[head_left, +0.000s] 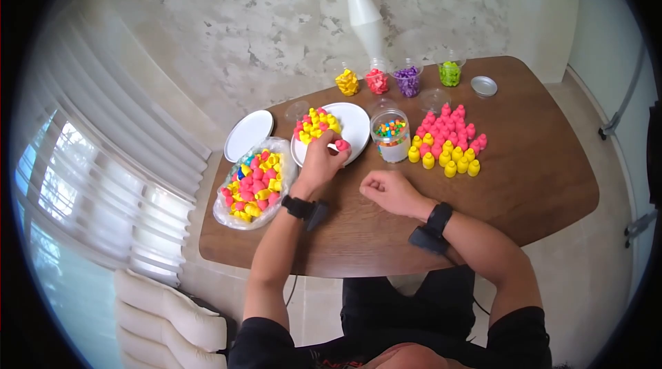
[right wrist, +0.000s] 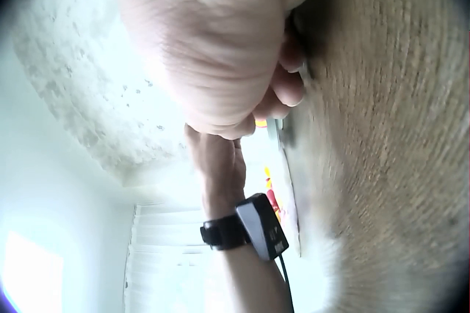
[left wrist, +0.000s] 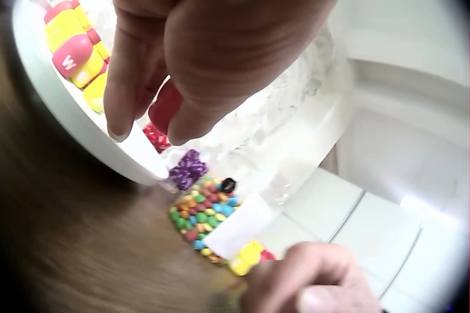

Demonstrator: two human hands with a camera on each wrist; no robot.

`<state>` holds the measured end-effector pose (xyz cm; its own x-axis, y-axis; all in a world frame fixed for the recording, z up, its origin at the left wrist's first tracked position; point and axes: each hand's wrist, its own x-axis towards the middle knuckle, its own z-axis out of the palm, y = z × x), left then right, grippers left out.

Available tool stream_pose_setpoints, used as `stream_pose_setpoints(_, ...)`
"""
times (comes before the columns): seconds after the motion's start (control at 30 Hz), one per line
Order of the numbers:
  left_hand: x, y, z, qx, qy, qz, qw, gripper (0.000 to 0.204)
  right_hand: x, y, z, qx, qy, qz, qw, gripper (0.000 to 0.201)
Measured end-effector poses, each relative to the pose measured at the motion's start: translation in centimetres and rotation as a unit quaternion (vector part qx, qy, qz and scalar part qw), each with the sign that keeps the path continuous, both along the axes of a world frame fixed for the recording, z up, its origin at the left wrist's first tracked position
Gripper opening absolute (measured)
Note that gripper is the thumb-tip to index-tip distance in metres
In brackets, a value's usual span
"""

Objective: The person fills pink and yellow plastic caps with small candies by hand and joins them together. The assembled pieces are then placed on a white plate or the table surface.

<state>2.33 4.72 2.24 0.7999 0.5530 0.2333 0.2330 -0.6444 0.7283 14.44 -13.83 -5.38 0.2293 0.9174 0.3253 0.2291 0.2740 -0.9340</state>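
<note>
My left hand (head_left: 325, 163) pinches a small pink bottle-shaped piece (head_left: 342, 145) between thumb and fingertips, over the near part of a white plate (head_left: 355, 121). In the left wrist view, that pink piece (left wrist: 166, 106) is partly covered by the fingers. Yellow and pink pieces (head_left: 318, 124) are heaped on the plate beside the hand. One of them, a pink piece (left wrist: 72, 56), bears a white letter. My right hand (head_left: 394, 193) rests low at the table with loosely curled fingers, near a clear jar (head_left: 391, 138) of colourful candies. Nothing shows in it.
A plastic bag (head_left: 252, 186) of yellow, pink and blue pieces stands at left, below a white lid-like disc (head_left: 249, 135). Right of the jar stand grouped pink pieces (head_left: 445, 128) and yellow pieces (head_left: 452, 159). Cups of yellow (head_left: 347, 82), red, purple and green bits line the back.
</note>
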Motion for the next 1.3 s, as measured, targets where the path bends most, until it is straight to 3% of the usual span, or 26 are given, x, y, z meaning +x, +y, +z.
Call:
stream_pose_setpoints(0.07, -0.5, -2.7, -0.2, -0.035, -0.067, -0.017, 0.997, 0.020, 0.1, 0.1, 0.4, -0.005, 0.027, -0.032, 0.999, 0.021)
stream_pose_setpoints(0.1, -0.8, -4.1, 0.0, -0.041, -0.042, -0.031, 0.998, 0.021, 0.2, 0.1, 0.7, -0.010, 0.039, -0.048, 0.998, 0.023)
stream_pose_setpoints(0.13, -1.0, -4.4, -1.0, 0.020, -0.043, -0.052, 0.998, 0.023, 0.1, 0.1, 0.8, -0.006, 0.042, -0.054, 0.998, 0.027)
stream_pose_setpoints(0.2, -1.1, -5.6, -1.7, 0.002, -0.023, -0.070, 0.997, 0.023, 0.1, 0.1, 1.1, -0.007, 0.041, -0.065, 0.997, 0.034)
stream_pose_setpoints(0.43, -2.0, -5.6, -2.4, 0.047, -0.035, -0.105, 0.993, 0.024, 0.1, 0.9, 0.5, -0.038, 0.046, -0.096, 0.994, 0.024)
stream_pose_setpoints(0.73, -2.4, -4.8, -2.8, -0.088, 0.003, -0.119, 0.989, 0.022, 0.2, 0.4, 2.2, -0.137, 0.077, -0.085, 0.984, 0.016)
stream_pose_setpoints(0.97, -2.1, -4.6, -3.6, -0.229, -0.033, -0.124, 0.965, 0.016, 1.0, 0.4, 1.7, -0.111, 0.134, -0.088, 0.981, 0.020)
stream_pose_setpoints(1.07, -1.9, -4.6, -3.9, -0.284, -0.044, -0.126, 0.950, 0.025, 1.2, 0.4, 1.5, -0.090, 0.150, -0.079, 0.981, 0.019)
stream_pose_setpoints(1.3, -1.7, -4.6, -3.8, -0.298, -0.053, -0.111, 0.947, 0.033, 1.2, 0.3, 2.1, -0.081, 0.185, -0.069, 0.977, 0.019)
